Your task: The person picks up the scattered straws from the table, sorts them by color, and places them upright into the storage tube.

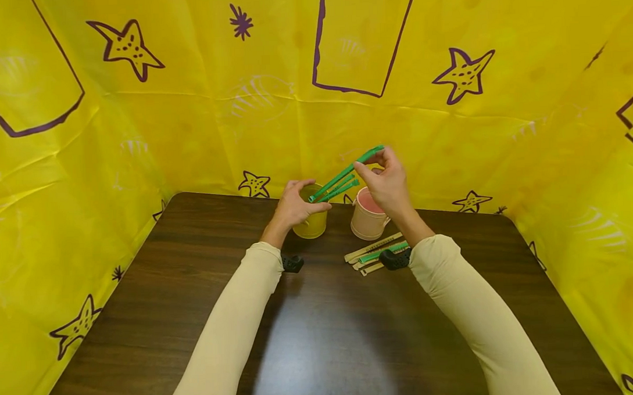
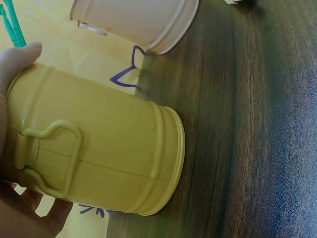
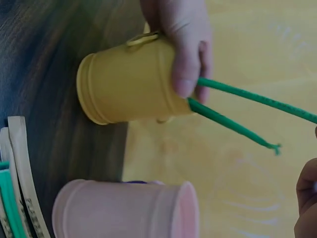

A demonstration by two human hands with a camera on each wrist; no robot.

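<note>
My left hand [image 1: 292, 209] grips a small yellow metal bucket [image 2: 109, 144] near its rim, thumb on one side and fingers on the other. The bucket stands on the table. My right hand [image 1: 389, 180] pinches the upper end of a long, thin green wrapped stick [image 1: 342, 174] with dark print. The lower end of that stick reaches into the bucket's mouth. Other green wrapped sticks [image 1: 344, 188] lean out of the same bucket toward the right; their lower ends are hidden inside. Below my right hand stands a pale pink bucket [image 1: 366, 223], its pink inside partly showing.
Several beige wrapped sticks [image 1: 354, 256] and a green one [image 1: 371, 256] lie on the dark wooden table [image 1: 205, 306] in front of the pink bucket, partly hidden by the right wrist camera [image 1: 394, 259]. A yellow cloth [image 1: 272, 129] with purple drawings hangs behind the table and at its sides.
</note>
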